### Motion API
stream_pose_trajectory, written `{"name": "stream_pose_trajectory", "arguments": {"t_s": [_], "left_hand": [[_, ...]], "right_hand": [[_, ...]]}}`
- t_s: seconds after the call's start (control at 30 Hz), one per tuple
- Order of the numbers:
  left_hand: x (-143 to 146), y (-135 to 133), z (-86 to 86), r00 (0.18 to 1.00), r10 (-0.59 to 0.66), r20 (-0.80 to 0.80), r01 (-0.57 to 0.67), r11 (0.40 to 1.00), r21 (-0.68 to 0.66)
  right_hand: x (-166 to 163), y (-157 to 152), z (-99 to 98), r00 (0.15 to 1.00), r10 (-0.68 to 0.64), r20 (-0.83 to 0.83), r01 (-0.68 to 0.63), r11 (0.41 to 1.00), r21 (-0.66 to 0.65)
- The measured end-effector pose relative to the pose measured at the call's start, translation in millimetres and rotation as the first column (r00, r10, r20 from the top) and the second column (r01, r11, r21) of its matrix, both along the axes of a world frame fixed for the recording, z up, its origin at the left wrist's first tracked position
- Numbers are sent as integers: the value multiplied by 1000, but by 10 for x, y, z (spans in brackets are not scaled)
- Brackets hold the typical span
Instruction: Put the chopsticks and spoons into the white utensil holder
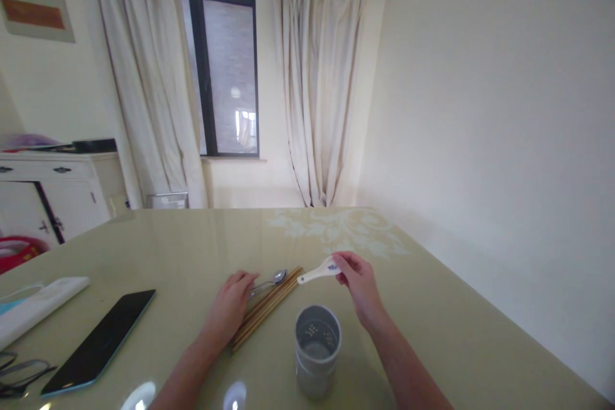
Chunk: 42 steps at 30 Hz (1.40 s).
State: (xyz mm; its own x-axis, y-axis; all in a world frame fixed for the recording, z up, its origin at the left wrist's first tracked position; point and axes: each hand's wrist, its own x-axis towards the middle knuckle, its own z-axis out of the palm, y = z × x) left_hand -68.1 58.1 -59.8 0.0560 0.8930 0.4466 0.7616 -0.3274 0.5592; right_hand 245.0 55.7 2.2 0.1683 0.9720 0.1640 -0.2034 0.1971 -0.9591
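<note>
My right hand (359, 285) pinches a white ceramic spoon (314, 274) with a blue mark, held a little above the table, its handle pointing left. My left hand (230, 307) lies flat on a bundle of wooden chopsticks (269, 306) and on the handle of a metal spoon (271, 280), fingers stretched out. A grey cylindrical utensil holder (317, 349) with a perforated bottom stands upright and empty between my forearms, close to me.
The glossy beige table (432, 307) meets the wall on the right. A dark phone (98, 339) lies at the left, with glasses (19, 375) and a white flat object (36, 304) beyond it. A white cabinet (52, 195) and curtains stand behind.
</note>
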Motion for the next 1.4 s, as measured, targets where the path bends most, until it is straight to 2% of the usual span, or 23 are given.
{"name": "stream_pose_trajectory", "arguments": {"t_s": [0.07,0.13,0.23,0.3,0.43,0.53,0.6,0.73,0.87,1.0,1.17,1.4], "left_hand": [[150,-94,101,990,-55,130,50,998,38],[321,-196,193,963,-97,252,103,995,-9],[508,-288,267,928,-146,341,178,982,-63],[532,-276,269,919,-147,366,190,978,-86],[337,-117,212,893,8,450,52,991,-121],[82,14,158,829,167,533,-103,984,-148],[-74,71,125,781,236,578,-157,970,-184],[-254,131,71,706,299,642,-180,952,-246],[-279,180,30,676,302,672,-162,951,-264],[-246,216,18,679,281,678,-128,955,-267],[-178,217,4,728,224,648,-80,967,-244],[-105,215,-27,795,202,571,-90,972,-219]], "right_hand": [[-124,57,-161,1000,-8,-25,6,998,-68],[-271,82,-300,999,36,-31,-39,992,-118],[-460,78,-418,992,119,-40,-124,979,-161],[-531,67,-443,985,168,-45,-174,970,-167],[-547,53,-439,970,235,-70,-243,956,-165],[-514,56,-439,963,257,-79,-267,947,-178],[-500,61,-443,964,257,-65,-265,947,-184],[-496,67,-449,965,259,-42,-263,947,-185],[-490,63,-440,966,256,-34,-258,948,-186],[-474,51,-428,968,251,-19,-250,950,-186],[-467,41,-427,969,247,6,-242,953,-180],[-456,56,-443,968,248,34,-238,954,-184]]}}
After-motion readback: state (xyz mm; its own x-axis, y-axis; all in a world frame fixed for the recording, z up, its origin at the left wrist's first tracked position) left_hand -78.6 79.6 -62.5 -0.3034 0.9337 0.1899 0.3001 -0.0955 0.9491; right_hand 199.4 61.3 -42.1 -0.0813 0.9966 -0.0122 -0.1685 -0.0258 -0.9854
